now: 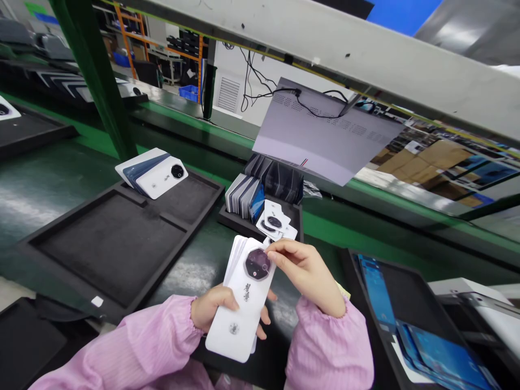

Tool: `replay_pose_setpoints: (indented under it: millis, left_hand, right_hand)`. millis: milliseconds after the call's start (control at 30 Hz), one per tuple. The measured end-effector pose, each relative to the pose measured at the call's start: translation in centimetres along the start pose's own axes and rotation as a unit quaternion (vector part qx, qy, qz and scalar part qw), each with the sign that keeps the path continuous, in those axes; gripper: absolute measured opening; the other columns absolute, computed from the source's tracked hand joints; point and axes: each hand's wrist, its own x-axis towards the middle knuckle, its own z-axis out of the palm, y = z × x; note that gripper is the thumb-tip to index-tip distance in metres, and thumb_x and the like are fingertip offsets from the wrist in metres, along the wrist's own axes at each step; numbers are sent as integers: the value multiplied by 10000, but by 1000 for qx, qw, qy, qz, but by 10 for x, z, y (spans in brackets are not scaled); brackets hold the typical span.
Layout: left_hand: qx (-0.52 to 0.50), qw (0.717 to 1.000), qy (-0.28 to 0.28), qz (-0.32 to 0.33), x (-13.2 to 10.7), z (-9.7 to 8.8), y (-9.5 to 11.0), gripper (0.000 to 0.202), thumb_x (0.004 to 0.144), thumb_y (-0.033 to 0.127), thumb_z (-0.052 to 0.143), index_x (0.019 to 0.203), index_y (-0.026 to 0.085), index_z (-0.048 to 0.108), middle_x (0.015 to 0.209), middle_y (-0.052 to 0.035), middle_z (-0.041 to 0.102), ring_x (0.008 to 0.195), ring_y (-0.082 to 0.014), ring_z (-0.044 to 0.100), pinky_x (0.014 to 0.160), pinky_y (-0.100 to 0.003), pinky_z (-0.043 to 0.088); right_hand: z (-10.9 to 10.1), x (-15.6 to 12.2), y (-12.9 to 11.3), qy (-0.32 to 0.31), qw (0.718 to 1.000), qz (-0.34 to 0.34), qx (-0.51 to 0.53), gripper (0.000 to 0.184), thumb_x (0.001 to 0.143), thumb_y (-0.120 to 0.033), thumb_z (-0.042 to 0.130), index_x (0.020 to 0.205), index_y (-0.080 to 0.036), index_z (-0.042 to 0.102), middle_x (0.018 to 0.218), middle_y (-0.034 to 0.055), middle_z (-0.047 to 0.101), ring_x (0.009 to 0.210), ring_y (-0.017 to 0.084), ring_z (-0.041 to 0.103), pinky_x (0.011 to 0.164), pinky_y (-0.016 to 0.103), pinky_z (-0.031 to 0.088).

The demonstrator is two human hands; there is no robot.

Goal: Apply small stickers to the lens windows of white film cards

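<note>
L hand (217, 310) holds a fanned stack of white phone back covers, w/ the top white phone back cover (248, 309) face up, above the near-ctr tabletop (197, 273), btwn the left black tray (109, 244) and the right black tray (406, 295). L fingers clamped on the stack: thumb over the left edge, other fingertips showing past the right edge. R hand (311, 271): thumb & index nearly together at the right rim of the octagonal camera module (257, 264); can't tell if they're clamped on it or just touching.

Risks, my read: a hard pull or push at the module rim could twist the top cover or lift the rim, as R presses on 1 side only. Lower covers look loosely fanned, so a slack L grip could let 1 slide out or rub its neighbor. Fingertips near the dark module face might smudge it.

Orientation: long axis runs near-left to far-right, steeper than diagonal. Camera end points far & slightly right; round emblem sits at the near end. Vertical lettering btwn them runs approx along that axis. Lower covers' camera ends splay left of the top 1.
</note>
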Motion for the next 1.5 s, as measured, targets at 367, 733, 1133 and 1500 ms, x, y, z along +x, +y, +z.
replay_pose_setpoints:
  millis: [367, 733, 1133, 1500]
  left_hand:
    - [50, 998, 32, 25, -1, 0, 0, 596, 534, 136, 504, 1125, 113, 577, 940, -109, 689, 791, -218, 663, 732, -341, 483]
    - [99, 994, -25, -30, 1, -3, -9, 653, 505, 158, 477, 1144, 63, 570, 833, -121, 691, 679, -213, 651, 581, -308, 491]
    - [-12, 999, -36, 39, 0, -11, -4, 608, 568, 173, 475, 1157, 36, 543, 892, -130, 671, 774, -230, 645, 725, -322, 415]
    - [7, 997, -59, 53, -3, -8, 2, 677, 534, 180, 470, 1198, 48, 510, 896, -117, 666, 784, -227, 638, 715, -319, 423]
  right_hand:
    - [17, -1, 2, 85, 984, 21, -158, 699, 653, -296, 715, 1298, -249, 449, 1267, 85, 482, 1135, 290, 471, 919, 424, 419]
    - [-47, -8, 50, 191, 952, 104, 216, 299, 629, -363, 735, 824, -151, 656, 629, -2, 617, 483, 95, 493, 387, 186, 374]
    - [-19, 23, 81, 187, 924, 92, 320, 390, 607, -495, 713, 783, -174, 579, 502, -55, 511, 362, 60, 386, 323, 174, 283]
    - [-30, 31, 92, 273, 924, 71, 259, 453, 693, -621, 575, 803, -181, 580, 590, -18, 573, 461, 108, 515, 410, 235, 409]
